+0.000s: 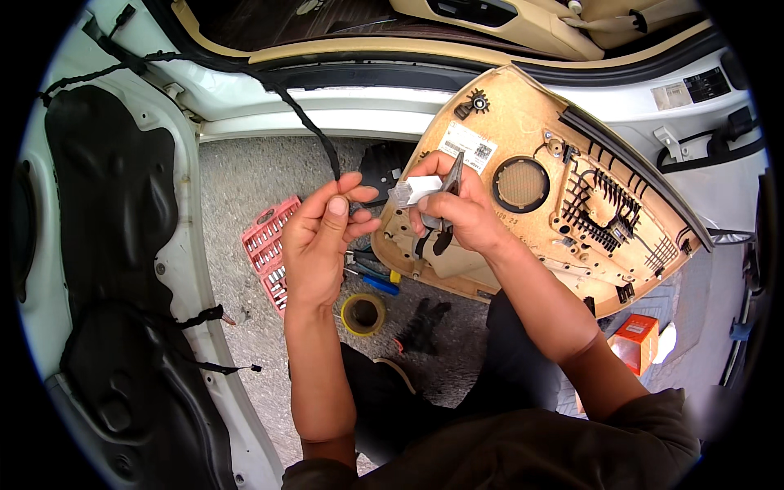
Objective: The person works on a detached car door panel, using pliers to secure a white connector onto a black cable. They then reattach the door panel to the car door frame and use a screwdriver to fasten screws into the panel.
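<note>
My left hand (322, 237) is closed in a pinch round the lower end of a black taped wiring harness (314, 126), which hangs from the car door at upper left. Just to its right, my right hand (461, 204) grips a pair of pliers (452, 178), jaws pointing up. The same hand also holds a small white block with a clear end (420, 191). Its clear end faces my left fingers, a short gap apart. Behind my right hand lies a tan door trim panel (465, 175), its inner side up, with a round speaker grille (521, 184).
The open white car door (184, 204) with a black liner (114, 188) stands left; loose connectors (212, 314) stick out from it. On the ground are a red socket set (265, 237), a yellow tape roll (363, 314), a blue-handled tool (377, 283), black gloves (425, 325) and an orange box (637, 339).
</note>
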`<state>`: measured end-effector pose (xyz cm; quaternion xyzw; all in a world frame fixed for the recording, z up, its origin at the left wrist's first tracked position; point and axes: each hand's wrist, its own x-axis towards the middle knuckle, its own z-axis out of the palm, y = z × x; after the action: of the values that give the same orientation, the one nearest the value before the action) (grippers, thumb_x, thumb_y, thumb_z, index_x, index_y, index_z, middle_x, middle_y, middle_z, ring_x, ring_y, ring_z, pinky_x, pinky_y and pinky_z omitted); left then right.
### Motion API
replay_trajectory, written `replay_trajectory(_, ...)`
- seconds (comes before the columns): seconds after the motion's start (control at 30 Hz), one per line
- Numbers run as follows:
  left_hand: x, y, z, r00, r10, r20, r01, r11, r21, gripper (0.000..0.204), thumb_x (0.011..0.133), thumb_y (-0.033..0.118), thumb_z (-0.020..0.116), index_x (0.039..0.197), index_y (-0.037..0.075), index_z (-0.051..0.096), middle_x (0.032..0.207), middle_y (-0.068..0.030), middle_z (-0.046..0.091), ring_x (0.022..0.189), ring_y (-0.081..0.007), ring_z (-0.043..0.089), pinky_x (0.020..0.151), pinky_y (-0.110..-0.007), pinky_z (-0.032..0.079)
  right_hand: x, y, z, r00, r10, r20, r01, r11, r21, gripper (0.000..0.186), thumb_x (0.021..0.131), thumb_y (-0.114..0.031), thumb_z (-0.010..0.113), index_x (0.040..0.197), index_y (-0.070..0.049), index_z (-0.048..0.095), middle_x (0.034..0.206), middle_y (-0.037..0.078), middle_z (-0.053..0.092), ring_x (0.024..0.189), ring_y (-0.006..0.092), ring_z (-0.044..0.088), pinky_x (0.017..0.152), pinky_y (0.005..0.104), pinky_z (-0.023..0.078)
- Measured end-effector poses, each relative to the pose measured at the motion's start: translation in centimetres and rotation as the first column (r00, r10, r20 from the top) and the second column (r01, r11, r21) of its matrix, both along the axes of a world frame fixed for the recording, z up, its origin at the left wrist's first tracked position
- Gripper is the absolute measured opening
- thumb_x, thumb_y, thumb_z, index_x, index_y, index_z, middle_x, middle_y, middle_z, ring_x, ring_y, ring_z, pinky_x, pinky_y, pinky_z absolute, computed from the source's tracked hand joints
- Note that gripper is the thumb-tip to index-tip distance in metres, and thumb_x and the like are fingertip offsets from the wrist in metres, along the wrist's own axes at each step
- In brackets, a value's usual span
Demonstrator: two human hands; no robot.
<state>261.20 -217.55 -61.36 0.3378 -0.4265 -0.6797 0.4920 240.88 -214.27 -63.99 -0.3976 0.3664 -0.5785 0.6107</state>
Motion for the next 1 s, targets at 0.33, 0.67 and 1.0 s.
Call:
replay_trajectory(0.33,2.3,-0.8,-2.4,0.906,-0.243,-0.345,0.306,0.942,0.139,0.019,0.095,0.011,0.068,0.108,-0.003,0.068,0.098,-0.0108,0.069,0.084,-0.0171,0.07,0.073,-0.032,0.063,0.2,0.3,0.6,0.987,0.137,0.086,-0.135,0.99,-0.031,0.024,0.083,0.001,0.057,0.107,0.001,0.054,0.089,0.014,0.067,0.066,0.0177,0.064,0.06,0.0322,0.052)
replay_trajectory(0.67,0.9,0.0,-1.6,0.992,-0.1,-0.082,0.099,0.995,-0.022,0.012,0.089,0.0,0.071,0.101,-0.003,0.071,0.106,-0.0145,0.069,0.084,-0.0189,0.07,0.073,-0.033,0.065,0.5,0.6,0.8,0.994,0.104,-0.018,-0.105,0.994,-0.033,0.024,0.084,0.002,0.058,0.108,0.001,0.056,0.086,0.01,0.066,0.067,0.0148,0.063,0.061,0.0299,0.051)
replay_trajectory(1.0,0.9,0.5,-0.7,0.976,-0.081,0.202,0.101,0.991,-0.089,0.01,0.089,-0.002,0.07,0.099,-0.005,0.071,0.103,-0.0126,0.071,0.083,-0.0173,0.07,0.076,-0.027,0.058,0.4,0.9,1.0,0.983,0.079,-0.165,-0.088,0.995,-0.044,0.024,0.085,0.002,0.06,0.108,-0.001,0.058,0.084,0.004,0.064,0.069,0.0079,0.061,0.061,0.0243,0.05)
